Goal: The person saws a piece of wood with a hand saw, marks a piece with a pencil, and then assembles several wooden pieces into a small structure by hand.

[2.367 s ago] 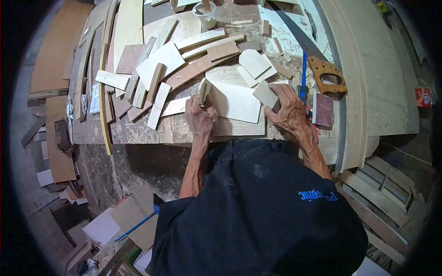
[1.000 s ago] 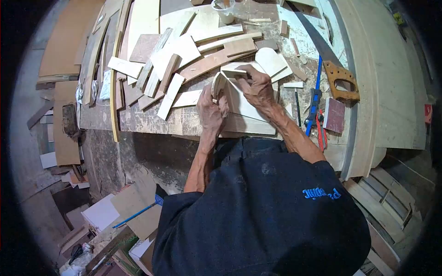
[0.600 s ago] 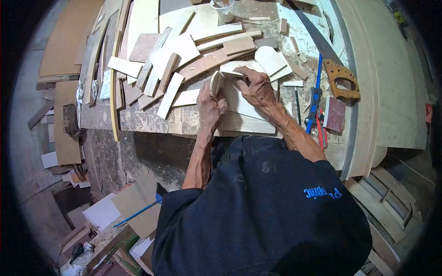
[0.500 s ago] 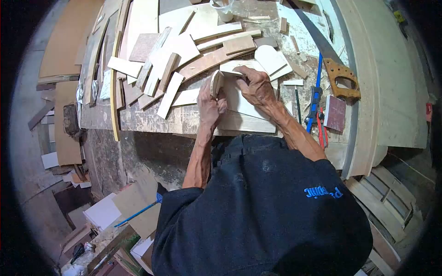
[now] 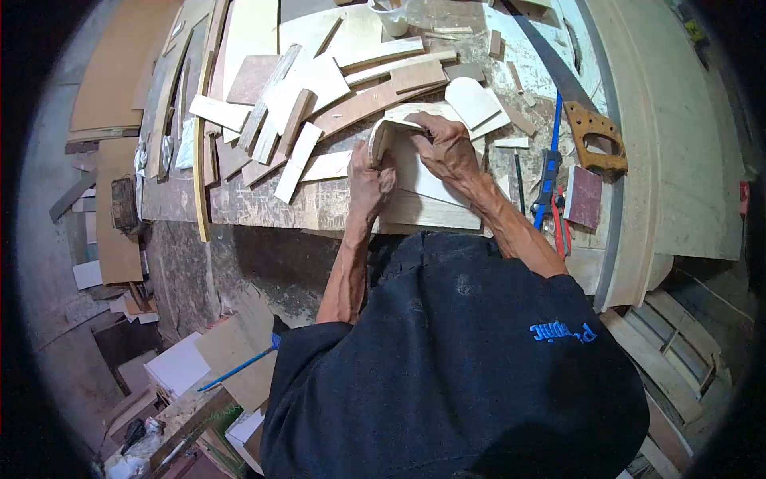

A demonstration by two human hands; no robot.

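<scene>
My left hand is closed around a pale wooden piece with a rounded edge, holding it upright over the bench. My right hand grips a thin pale wooden panel, seen nearly edge-on, with the thumb and fingers at its right end. The two pieces come together in a corner at their far ends. Below both hands lie a white board and a pale wood plank at the bench's near edge.
Wood offcuts are heaped left of and beyond my hands. To the right lie a handsaw, a blue cutter knife, red-handled pliers and a dark red block. A plastic cup stands at the back.
The left hand's rounded piece has turned slightly, and its far end now meets the panel in the right hand. The whole view has shifted a little.
</scene>
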